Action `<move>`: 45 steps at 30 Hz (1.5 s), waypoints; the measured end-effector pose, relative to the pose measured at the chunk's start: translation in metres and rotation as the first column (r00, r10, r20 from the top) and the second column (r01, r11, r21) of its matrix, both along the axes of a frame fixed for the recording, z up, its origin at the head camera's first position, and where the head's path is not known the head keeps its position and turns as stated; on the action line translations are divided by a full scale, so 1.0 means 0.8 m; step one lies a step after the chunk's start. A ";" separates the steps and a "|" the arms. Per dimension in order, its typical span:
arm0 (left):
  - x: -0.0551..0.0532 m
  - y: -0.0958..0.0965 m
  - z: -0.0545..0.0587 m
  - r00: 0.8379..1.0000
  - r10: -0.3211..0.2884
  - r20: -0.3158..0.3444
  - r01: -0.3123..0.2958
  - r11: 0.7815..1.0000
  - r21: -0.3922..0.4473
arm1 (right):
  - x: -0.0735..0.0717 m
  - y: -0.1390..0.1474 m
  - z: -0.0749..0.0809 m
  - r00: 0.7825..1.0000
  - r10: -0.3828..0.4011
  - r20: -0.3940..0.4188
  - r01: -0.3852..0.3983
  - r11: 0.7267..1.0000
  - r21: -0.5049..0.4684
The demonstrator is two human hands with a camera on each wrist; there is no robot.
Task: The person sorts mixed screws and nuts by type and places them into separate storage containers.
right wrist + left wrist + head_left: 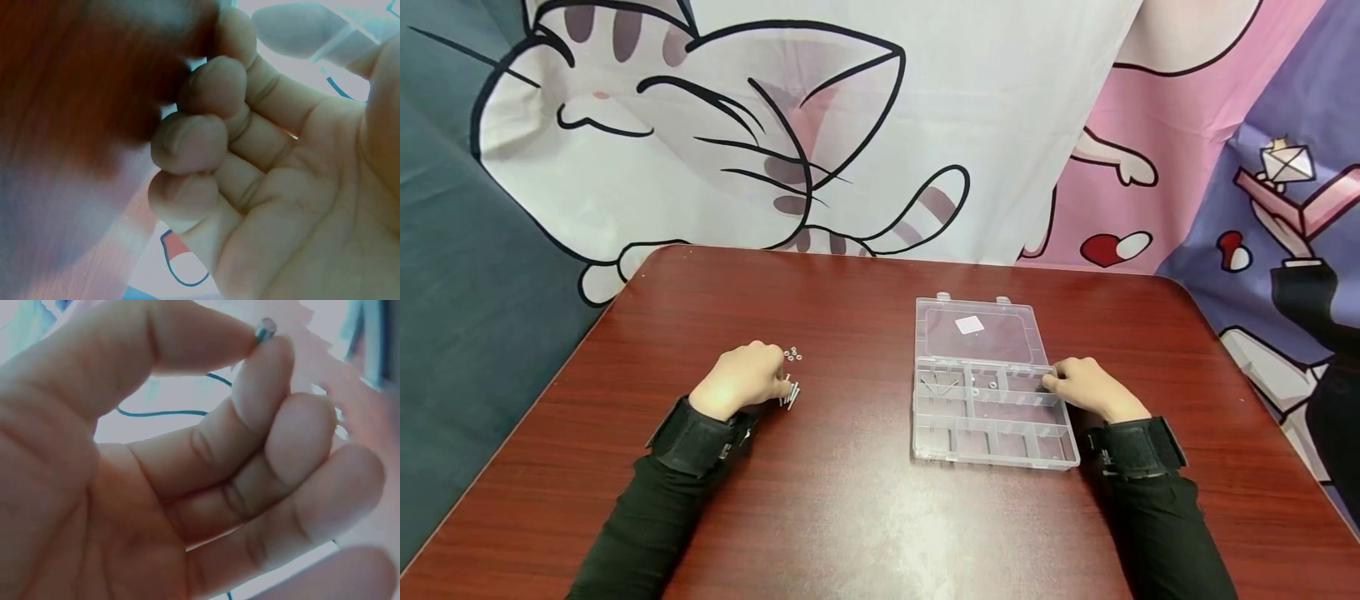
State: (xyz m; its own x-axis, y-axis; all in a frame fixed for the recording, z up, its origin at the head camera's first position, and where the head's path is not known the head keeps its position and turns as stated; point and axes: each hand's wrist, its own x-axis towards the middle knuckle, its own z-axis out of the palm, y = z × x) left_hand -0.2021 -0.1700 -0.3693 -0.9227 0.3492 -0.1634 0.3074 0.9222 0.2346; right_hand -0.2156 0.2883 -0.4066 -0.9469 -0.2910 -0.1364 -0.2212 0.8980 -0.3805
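Observation:
In the head view my left hand (741,379) is low over the left part of the table, by a small bunch of screws (793,397). Its thumb and index finger pinch a small shiny screw (266,329), of which only one end shows in the left wrist view. Several nuts (792,354) lie just beyond the screws. At the right stands a clear plastic compartment box (996,460), its lid open and laid back. My right hand (1092,388) grips the box's right side, thumb over the wall and fingers curled outside.
A few screws (938,385) lie in the box's back left compartment, and small nuts (992,385) in the one beside it. A white label (969,324) is on the lid (940,333). The reddish-brown table (850,517) ends at a printed cloth (985,100) behind.

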 end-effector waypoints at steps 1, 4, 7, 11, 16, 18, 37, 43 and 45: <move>0.000 0.004 0.001 1.000 -0.009 -0.014 0.009 1.000 0.004 | 0.000 0.000 -0.001 1.000 0.001 -0.001 -0.001 1.000 -0.002; 0.002 0.015 0.006 0.999 -0.030 -0.040 0.031 0.999 0.018 | 0.000 -0.002 -0.003 1.000 0.008 0.001 -0.008 1.000 -0.011; 0.003 0.026 0.010 0.996 -0.058 -0.069 0.061 0.997 0.036 | 0.000 -0.003 -0.005 1.000 0.014 0.001 -0.014 1.000 -0.016; 0.001 0.046 0.017 0.990 -0.097 -0.105 0.103 0.993 0.054 | -0.001 -0.003 -0.004 1.000 0.011 0.001 -0.011 1.000 -0.016; -0.004 0.074 0.024 0.980 -0.153 -0.130 0.161 0.986 0.050 | -0.002 -0.001 0.000 1.000 0.006 -0.005 -0.006 1.000 -0.015; -0.007 0.085 0.025 0.974 -0.180 -0.135 0.187 0.981 0.044 | -0.003 0.000 0.001 1.000 0.004 -0.007 -0.004 1.000 -0.008; -0.021 0.169 0.031 0.917 -0.368 -0.158 0.371 0.929 -0.011 | -0.006 0.001 -0.003 1.000 -0.005 -0.011 0.005 1.000 0.002; -0.015 0.196 0.032 0.895 -0.416 -0.158 0.415 0.909 -0.043 | -0.004 0.003 -0.004 1.000 -0.018 -0.005 0.018 1.000 0.003; -0.014 0.202 0.029 0.886 -0.435 -0.160 0.433 0.900 -0.046 | -0.003 0.002 -0.003 1.000 -0.019 -0.009 0.019 1.000 0.004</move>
State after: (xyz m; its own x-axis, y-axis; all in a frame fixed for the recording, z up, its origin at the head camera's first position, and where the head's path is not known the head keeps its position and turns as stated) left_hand -0.2133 -0.0080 -0.3461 -0.6932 0.7201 -0.0293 0.7106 0.6897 0.1395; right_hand -0.2184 0.2902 -0.4092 -0.9533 -0.2728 -0.1296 -0.2077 0.9036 -0.3746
